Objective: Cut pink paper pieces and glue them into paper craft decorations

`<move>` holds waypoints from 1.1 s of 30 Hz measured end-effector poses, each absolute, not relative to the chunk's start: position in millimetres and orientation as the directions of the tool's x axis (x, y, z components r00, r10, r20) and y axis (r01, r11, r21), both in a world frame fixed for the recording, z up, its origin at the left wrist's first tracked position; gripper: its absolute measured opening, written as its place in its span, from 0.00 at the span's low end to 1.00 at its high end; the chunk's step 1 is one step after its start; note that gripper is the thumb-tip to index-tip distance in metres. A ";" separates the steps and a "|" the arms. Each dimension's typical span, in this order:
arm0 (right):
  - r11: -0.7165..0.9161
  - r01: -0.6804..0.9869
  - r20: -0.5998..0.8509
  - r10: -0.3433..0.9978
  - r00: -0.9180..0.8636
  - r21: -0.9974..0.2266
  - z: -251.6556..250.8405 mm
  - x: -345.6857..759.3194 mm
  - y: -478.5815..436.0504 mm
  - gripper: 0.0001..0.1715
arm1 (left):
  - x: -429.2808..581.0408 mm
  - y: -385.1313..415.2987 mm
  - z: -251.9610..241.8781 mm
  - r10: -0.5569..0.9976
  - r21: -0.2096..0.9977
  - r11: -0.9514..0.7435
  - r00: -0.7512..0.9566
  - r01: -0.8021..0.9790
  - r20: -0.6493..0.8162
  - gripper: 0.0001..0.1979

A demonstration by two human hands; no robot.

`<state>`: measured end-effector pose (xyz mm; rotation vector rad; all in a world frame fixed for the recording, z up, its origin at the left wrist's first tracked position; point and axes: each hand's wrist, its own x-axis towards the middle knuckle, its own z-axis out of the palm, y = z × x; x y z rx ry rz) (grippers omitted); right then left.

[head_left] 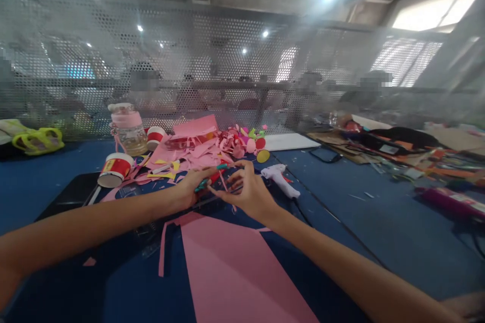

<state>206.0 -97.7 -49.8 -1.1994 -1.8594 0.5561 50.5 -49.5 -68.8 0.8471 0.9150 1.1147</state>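
My left hand [191,187] is closed around a slim teal thing [202,185] with a red part [215,177] beside it; its kind is too blurred to tell. Close on the right is my right hand [248,193], thumb and fingers curved and apart, the thumb tip near the teal thing. A narrow pink paper strip [229,193] hangs between the two hands; whether the right fingers touch it is unclear. Below both hands lies a large pink paper sheet [235,267], with a thin cut strip [162,250] at its left edge.
Pink paper scraps [197,149] are heaped behind my hands. Left of them stand a paper cup [115,170], another cup [154,137] and a pink-lidded bottle [131,133]. A white glue gun [282,180] lies right. Cardboard and scraps [394,146] cover the far right; a perforated screen [227,70] stands behind.
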 end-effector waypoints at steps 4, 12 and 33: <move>0.068 0.960 0.369 0.929 0.038 -0.271 -12.5 238.4 -99.8 0.24 | 45.4 -35.7 -63.7 0.951 0.875 0.244 0.278 -0.418 -0.133 0.12; -0.363 0.922 0.082 0.932 0.354 0.138 -43.9 273.6 -72.7 0.27 | 33.3 -24.8 -86.9 0.840 0.851 0.346 0.535 -0.396 -0.092 0.14; -0.095 0.895 0.513 0.791 0.333 -0.435 -10.9 290.1 -43.4 0.32 | 33.0 -32.7 -84.1 0.894 0.885 0.226 0.448 -0.407 -0.023 0.18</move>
